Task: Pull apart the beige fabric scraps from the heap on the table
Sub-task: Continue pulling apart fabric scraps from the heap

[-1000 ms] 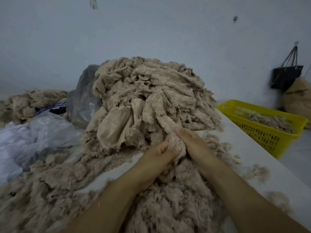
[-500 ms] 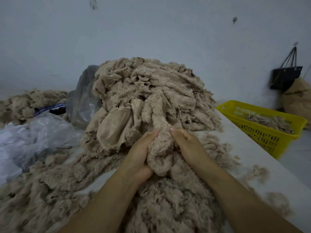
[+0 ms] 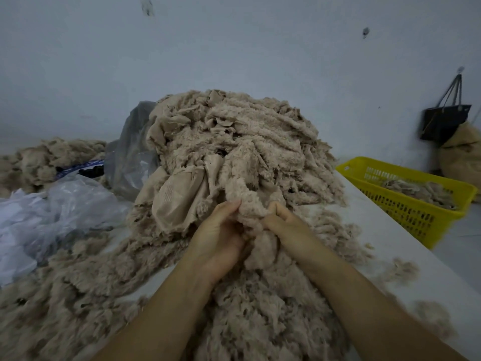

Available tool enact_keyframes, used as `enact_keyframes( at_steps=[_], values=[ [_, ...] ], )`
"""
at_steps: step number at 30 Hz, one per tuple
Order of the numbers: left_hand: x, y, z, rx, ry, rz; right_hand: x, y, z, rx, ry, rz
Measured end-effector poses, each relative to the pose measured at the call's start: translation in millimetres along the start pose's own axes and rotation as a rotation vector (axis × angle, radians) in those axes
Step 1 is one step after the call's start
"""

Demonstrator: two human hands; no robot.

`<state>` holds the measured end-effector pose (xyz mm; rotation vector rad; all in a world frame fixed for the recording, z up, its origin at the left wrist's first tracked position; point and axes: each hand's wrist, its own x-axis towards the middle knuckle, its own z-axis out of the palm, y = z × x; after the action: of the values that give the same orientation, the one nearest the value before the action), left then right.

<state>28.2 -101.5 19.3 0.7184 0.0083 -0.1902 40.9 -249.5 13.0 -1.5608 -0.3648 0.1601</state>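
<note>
From the head camera, the only marking I can find is a blue band (image 3: 78, 168) with pale marks near the tabletop's far left edge, half buried and too small to read.

The heap (image 3: 247, 142) of beige fabric scraps rises in the middle of the tabletop (image 3: 385, 230) toward its far edge, directly beyond my hands. Its near slope runs down into them. The fluffy beige scrap (image 3: 251, 212) I am working on hangs off that slope as a thick twisted strand, its upper end attached to the heap and its lower end bunched between my palms.

My left hand (image 3: 221, 238) grips the scrap from the left, fingers curled round it and the thumb lying along its top. My right hand (image 3: 286, 225) clenches it from the right, knuckles bent and fingertips dug into the pile. The two hands sit just beside each other with only the strand between them.

Torn scraps (image 3: 260, 313) spread under my forearms to the near edge and across the near left corner. A clear plastic bag (image 3: 65, 212) lies at the left edge; a grey plastic bag (image 3: 130, 152) leans against the heap's left side. A smaller pile (image 3: 46, 160) sits at the far left corner. Past the right edge stands a yellow basket (image 3: 416, 212) holding more scraps, and a black bag (image 3: 445, 121) hangs on the wall (image 3: 234, 48) behind it.
</note>
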Motion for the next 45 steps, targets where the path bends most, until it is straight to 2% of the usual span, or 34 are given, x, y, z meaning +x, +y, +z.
enact_keyframes(
  at_steps=[3, 5, 8, 13, 15, 17, 20, 24, 29, 31, 33, 35, 37, 39, 40, 42, 43, 45],
  values=[
    [-1.0, 2.6, -0.4, -0.074, -0.073, -0.026, 1.8, -8.0, 0.0, 0.103, -0.025, 0.033],
    [-0.2, 4.2, -0.6, -0.143, -0.084, -0.004, 0.8, -11.0, 2.3, 0.035, -0.033, 0.024],
    [2.6, 8.7, -2.3, -0.161, -0.021, 0.037, -5.4, -12.3, 10.2, -0.206, -0.020, -0.041],
    [4.6, 20.9, -7.9, -0.149, 0.144, 0.109, -8.5, -15.0, 13.6, -0.122, -0.145, -0.153],
    [8.1, 38.7, -23.5, -0.345, 0.209, 0.129, -11.2, -24.2, -3.3, -0.127, -0.092, -0.142],
    [8.3, 54.7, -36.3, -0.458, 0.225, 0.200, -10.6, -33.1, -28.3, -0.007, 0.041, -0.109],
    [5.6, 32.9, -17.9, -0.183, 0.010, 0.218, -3.5, -27.8, -47.4, 0.194, 0.231, -0.082],
    [0.5, -11.7, 2.9, 0.505, -0.068, 0.209, 3.9, -8.2, -30.7, 0.383, 0.155, -0.092],
    [-8.2, -21.5, -2.9, 1.016, -0.176, 0.138, 3.4, -12.6, -21.5, 0.536, 0.095, -0.146],
    [-5.8, -27.0, -4.4, 1.154, -0.164, 0.161, 5.0, -12.8, -22.3, 0.562, 0.140, -0.128],
    [-5.2, -24.7, -3.5, 1.180, -0.052, 0.219, 4.5, -14.7, -24.5, 0.467, 0.232, -0.125],
    [-3.6, -18.5, -3.7, 1.063, 0.097, 0.242, 1.0, -18.0, -27.6, 0.140, 0.277, -0.184],
    [-0.8, -13.5, -0.6, 0.874, 0.159, 0.201, -2.8, -20.1, -26.6, -0.232, 0.120, -0.168],
    [0.5, -10.4, 4.0, 0.690, 0.141, 0.152, -2.2, -12.3, -25.2, -0.561, -0.053, -0.080],
    [1.3, -8.7, 5.3, 0.668, 0.119, 0.150, -1.5, -8.0, -25.0, -0.687, -0.078, -0.091],
    [2.0, -5.1, 9.8, 0.696, 0.067, 0.165, -1.6, -9.9, -28.0, -0.766, 0.023, -0.147],
    [3.8, -2.4, 13.4, 0.720, 0.047, 0.181, -2.1, -14.4, -33.2, -0.707, 0.126, -0.119],
    [14.4, -0.7, 23.8, 0.846, 0.052, 0.259, 0.9, -25.5, -49.6, -0.414, 0.364, -0.004]
  ],
)
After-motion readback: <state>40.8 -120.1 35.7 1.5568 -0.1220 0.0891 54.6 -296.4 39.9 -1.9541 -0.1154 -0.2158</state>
